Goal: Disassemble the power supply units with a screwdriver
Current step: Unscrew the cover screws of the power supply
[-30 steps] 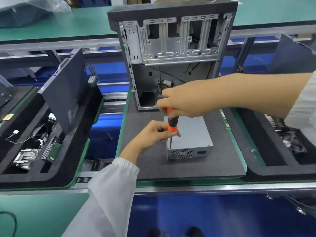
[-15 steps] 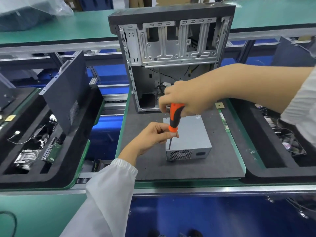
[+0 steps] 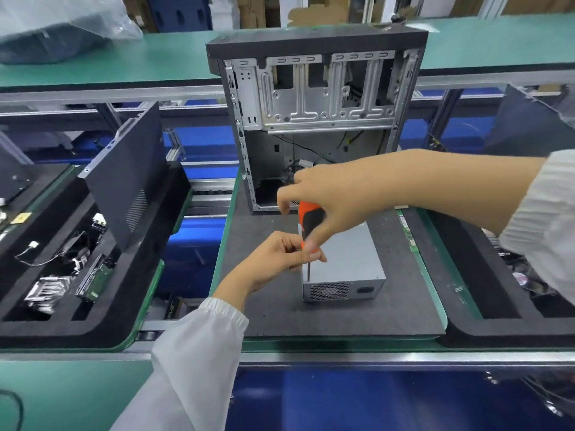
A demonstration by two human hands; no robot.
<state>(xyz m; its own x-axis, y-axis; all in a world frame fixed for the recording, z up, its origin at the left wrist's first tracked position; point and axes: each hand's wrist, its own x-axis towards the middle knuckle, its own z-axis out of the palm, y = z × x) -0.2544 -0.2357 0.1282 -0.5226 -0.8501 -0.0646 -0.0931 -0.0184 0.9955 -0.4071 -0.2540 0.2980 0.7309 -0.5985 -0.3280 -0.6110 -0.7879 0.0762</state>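
Two hands on screwdriver [image 3: 308,225]: right hand [image 3: 336,200] grips orange handle, left hand [image 3: 277,259] pinches shaft near collar. Tip on power supply [image 3: 342,269] top, near-left corner (upright). Unit on grey mat [image 3: 404,306]; open case [image 3: 314,113] behind. Left foam tray [image 3: 130,275] holds boards, cables.

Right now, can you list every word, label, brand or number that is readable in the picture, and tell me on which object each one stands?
No text can be read with certainty.
Dark box under the conveyor: pale letters, too blurred and partly hidden.
Yellow sticker on the left foam tray: too small to read.
Green strip right of the power supply unit: markings too small to read.
Power supply unit and screwdriver: no label visible.
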